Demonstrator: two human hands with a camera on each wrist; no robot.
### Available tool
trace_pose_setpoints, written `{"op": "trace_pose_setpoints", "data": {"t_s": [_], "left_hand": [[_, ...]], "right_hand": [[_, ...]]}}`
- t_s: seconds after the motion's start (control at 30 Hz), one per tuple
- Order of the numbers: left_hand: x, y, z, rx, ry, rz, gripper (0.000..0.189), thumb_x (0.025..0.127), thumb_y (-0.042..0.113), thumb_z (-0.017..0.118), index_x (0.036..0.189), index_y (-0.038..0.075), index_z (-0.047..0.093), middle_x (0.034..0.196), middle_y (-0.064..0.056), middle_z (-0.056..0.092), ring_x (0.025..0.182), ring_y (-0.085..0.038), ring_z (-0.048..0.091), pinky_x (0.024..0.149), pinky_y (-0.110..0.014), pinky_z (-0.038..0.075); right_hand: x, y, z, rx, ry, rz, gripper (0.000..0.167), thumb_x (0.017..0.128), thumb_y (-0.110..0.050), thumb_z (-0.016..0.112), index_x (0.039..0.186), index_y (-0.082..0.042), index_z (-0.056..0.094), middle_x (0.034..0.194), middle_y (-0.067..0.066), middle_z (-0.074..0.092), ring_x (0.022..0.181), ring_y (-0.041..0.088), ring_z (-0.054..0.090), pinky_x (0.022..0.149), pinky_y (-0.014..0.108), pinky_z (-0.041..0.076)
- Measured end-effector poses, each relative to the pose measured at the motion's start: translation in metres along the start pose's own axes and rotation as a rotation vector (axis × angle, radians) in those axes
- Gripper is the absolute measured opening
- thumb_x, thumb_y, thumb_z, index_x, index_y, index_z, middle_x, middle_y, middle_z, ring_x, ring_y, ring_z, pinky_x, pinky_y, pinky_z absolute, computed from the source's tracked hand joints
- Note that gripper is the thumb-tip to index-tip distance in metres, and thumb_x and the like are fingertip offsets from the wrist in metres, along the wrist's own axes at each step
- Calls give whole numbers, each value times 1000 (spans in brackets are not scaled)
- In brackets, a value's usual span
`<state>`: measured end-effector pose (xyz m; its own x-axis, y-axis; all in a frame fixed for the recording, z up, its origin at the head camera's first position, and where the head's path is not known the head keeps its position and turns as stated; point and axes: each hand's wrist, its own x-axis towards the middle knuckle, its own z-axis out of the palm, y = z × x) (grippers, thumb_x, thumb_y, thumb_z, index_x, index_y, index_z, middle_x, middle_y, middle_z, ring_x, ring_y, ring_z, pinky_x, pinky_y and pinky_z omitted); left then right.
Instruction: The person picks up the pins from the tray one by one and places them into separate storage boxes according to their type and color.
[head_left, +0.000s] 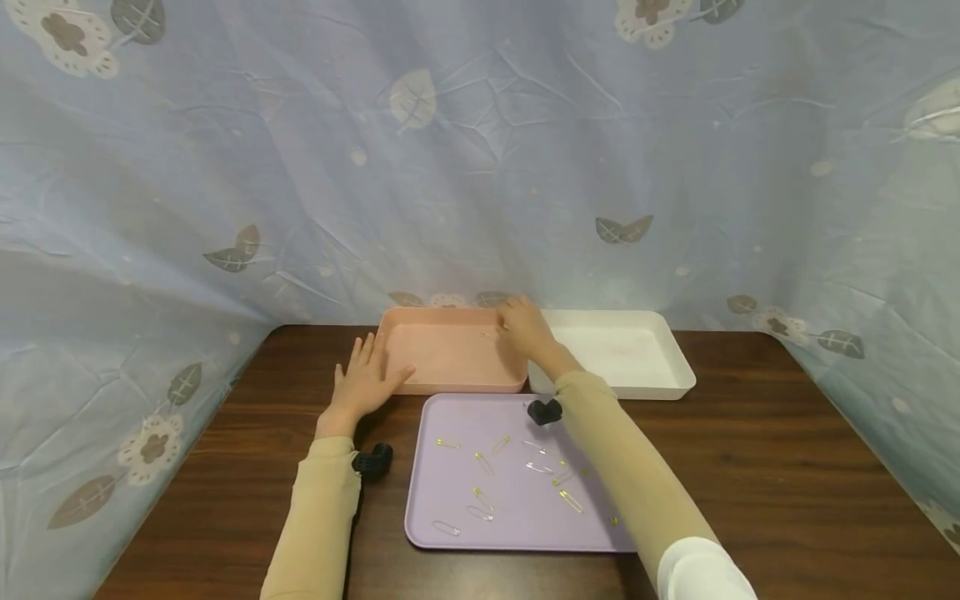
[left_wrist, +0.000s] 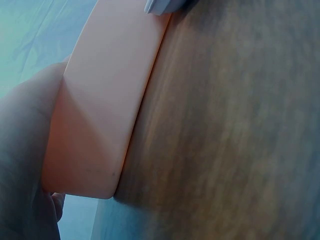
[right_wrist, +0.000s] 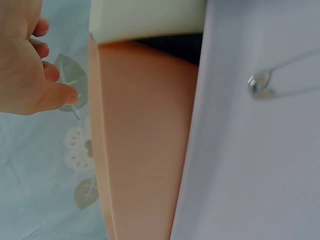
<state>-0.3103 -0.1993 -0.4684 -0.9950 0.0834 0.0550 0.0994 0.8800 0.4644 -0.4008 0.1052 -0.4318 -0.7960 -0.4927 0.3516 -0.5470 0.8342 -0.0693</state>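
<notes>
My left hand (head_left: 362, 387) rests at the left front corner of a peach tray (head_left: 450, 387), fingers spread and the thumb over its front rim. In the left wrist view the hand (left_wrist: 22, 145) lies against the tray's wall (left_wrist: 100, 115). Above the right end of that tray is my right hand (head_left: 528, 329), its fingers loosely bent. The right wrist view shows the hand (right_wrist: 30, 70) with nothing visible between thumb and fingers. A small silver safety pin (head_left: 487, 335) appears just left of the fingertips. Several gold and silver safety pins (head_left: 572, 501) lie scattered on a lilac tray (head_left: 517, 533).
A white tray (head_left: 622, 354) stands to the right of the peach one, partly behind the right forearm. Both sit at the back of the dark wooden table (head_left: 787, 467), against a patterned cloth (head_left: 487, 167). The right sleeve covers part of the lilac tray.
</notes>
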Motion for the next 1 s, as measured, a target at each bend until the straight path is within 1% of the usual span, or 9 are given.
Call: {"op": "trace_pose_setpoints", "data": {"t_s": [0.1,0.17,0.23,0.43,0.63,0.77,1.0], "left_hand": [[0,0,1,2,-1,3,96,90,73,40,158,21,-3,165,-15,2,152,-38,-2,110,-76,4],[1,-1,1,3,-1,5,96,90,73,40,158,21,-2,165,-15,2,152,-38,-2,110,-76,4],[1,-2,1,-2,-3,4,96,90,73,41,158,21,-2,165,-16,2,152,-38,-2,110,-76,4],[1,-3,2,-12,4,0,96,90,72,43,158,21,-1,165,-14,2,152,-38,-1,110,-76,4],[1,-2,1,-8,-4,2,97,89,73,42,158,19,-1,165,-16,1,152,-38,-2,109,-77,3],[0,-1,-1,-10,-3,-1,96,90,72,42,158,19,-1,165,-16,2,152,-38,-2,109,-77,3],[0,1,-2,-15,0,6,96,90,72,42,158,19,1,164,-17,5,152,-39,-1,109,-77,4]], "right_hand": [[-7,3,-3,39,-24,41,12,89,-17,70,87,-7,63,99,10,65,102,29,55,98,41,43],[-12,4,-7,58,-22,60,11,89,-17,69,85,-8,63,100,10,66,102,29,55,97,42,44],[-19,6,-11,81,-9,63,11,88,-16,69,84,-8,64,98,10,67,102,31,56,96,43,44],[-40,9,-26,154,47,36,10,86,-13,71,84,-6,63,93,13,65,96,32,56,87,45,46],[-60,13,-37,175,129,-4,11,82,-9,74,82,-6,64,83,11,59,86,29,54,79,43,45],[-74,15,-43,196,166,-29,12,82,-9,74,81,-7,63,82,11,58,84,29,52,76,42,43],[-97,15,-56,257,100,35,11,85,-11,73,82,-9,62,86,10,56,84,27,48,78,39,39]]}}
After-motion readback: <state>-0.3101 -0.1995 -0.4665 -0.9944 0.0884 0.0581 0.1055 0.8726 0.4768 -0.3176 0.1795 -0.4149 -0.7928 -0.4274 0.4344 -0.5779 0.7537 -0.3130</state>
